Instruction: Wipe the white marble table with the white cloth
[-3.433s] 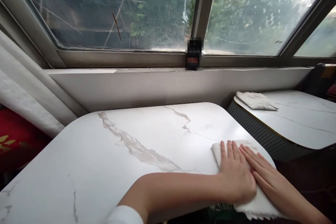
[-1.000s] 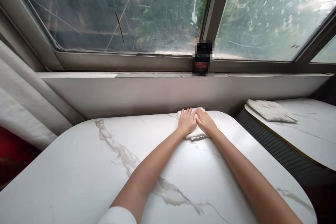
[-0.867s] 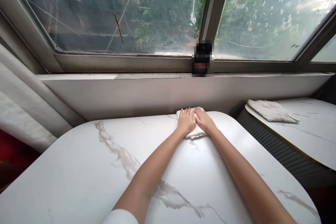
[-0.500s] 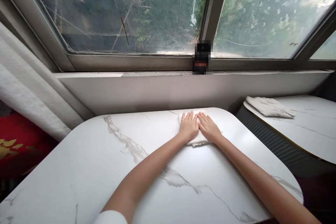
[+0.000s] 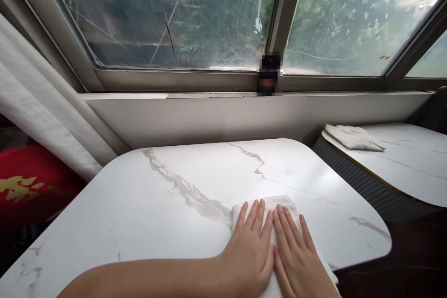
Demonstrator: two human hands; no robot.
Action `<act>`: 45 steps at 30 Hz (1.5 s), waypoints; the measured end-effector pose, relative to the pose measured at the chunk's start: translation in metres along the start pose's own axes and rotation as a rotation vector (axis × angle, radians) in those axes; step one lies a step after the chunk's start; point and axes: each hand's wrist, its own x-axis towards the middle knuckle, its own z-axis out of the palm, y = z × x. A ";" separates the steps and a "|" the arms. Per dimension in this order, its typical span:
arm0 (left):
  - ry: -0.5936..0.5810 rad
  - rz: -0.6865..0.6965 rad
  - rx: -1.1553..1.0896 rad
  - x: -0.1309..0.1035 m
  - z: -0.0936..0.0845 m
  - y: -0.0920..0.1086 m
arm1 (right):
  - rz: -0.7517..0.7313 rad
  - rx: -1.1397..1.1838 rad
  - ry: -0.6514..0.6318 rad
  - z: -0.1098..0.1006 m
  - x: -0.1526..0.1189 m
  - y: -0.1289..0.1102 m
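Observation:
A white cloth lies flat on the white marble-patterned table, close to its near edge. My left hand rests flat on the cloth, its fingers stretched out and pointing toward the window. Beside it, my right hand also presses flat on the cloth with fingers extended. The two hands touch along their inner sides. Much of the cloth is hidden under the palms; its far edge shows beyond the fingertips, and a corner sticks out at the lower right.
A second marble-patterned table stands at the right, bearing a folded white cloth. Behind is a window above a ledge, with a pixelated dark object on it. A white curtain and red fabric are at left.
Both hands have slid the cloth from the table's far edge toward me, and the arms are drawn back. The view has shifted slightly.

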 end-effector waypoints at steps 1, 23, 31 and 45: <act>-0.016 -0.012 -0.014 -0.003 -0.002 -0.002 | -0.017 0.001 -0.005 -0.001 0.004 -0.002; 0.280 -0.411 0.200 0.139 -0.040 -0.213 | 0.177 0.401 -0.240 0.133 0.251 0.060; 0.288 -0.428 0.245 0.141 -0.039 -0.213 | 0.159 0.406 -0.225 0.129 0.252 0.064; 0.192 -0.199 0.206 -0.003 -0.017 -0.083 | 0.160 0.787 -0.478 0.041 0.100 -0.007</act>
